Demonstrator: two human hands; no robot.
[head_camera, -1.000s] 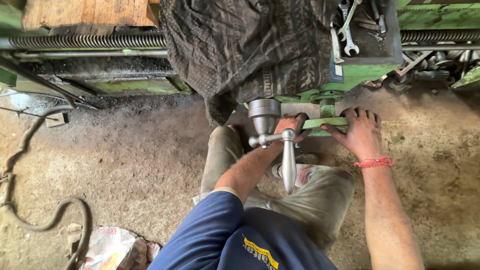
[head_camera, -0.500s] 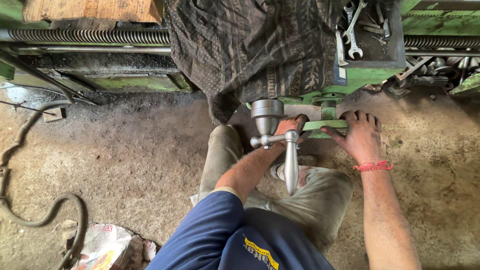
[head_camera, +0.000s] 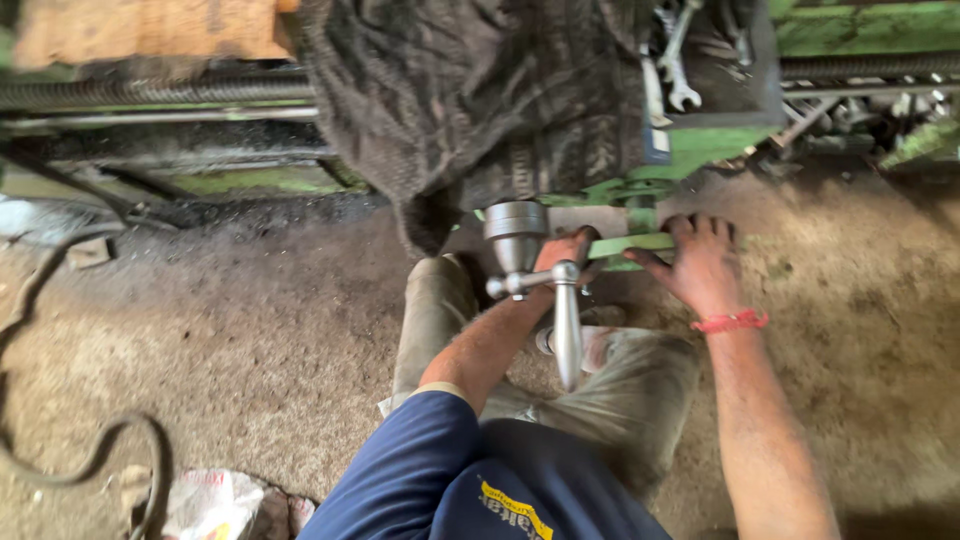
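Observation:
I am crouched at the base of a green lathe (head_camera: 700, 150). My left hand (head_camera: 562, 248) curls around the left end of a flat green bar (head_camera: 630, 244) low on the machine, partly hidden behind a shiny metal crank handle (head_camera: 566, 322). The handle hangs from a steel hub (head_camera: 515, 232). My right hand (head_camera: 702, 266), with a red band at the wrist, grips the same bar's right end, fingers over the top and thumb on the near side.
A dark dirty cloth (head_camera: 470, 100) drapes over the machine above the hub. Spanners (head_camera: 672, 60) lie on a tray at upper right. A black cable (head_camera: 90, 450) loops over the dirt floor at left, near a crumpled bag (head_camera: 220, 505). A lead screw (head_camera: 150, 92) runs along the machine.
Both hands stay on the green bar. Only the view has shifted slightly.

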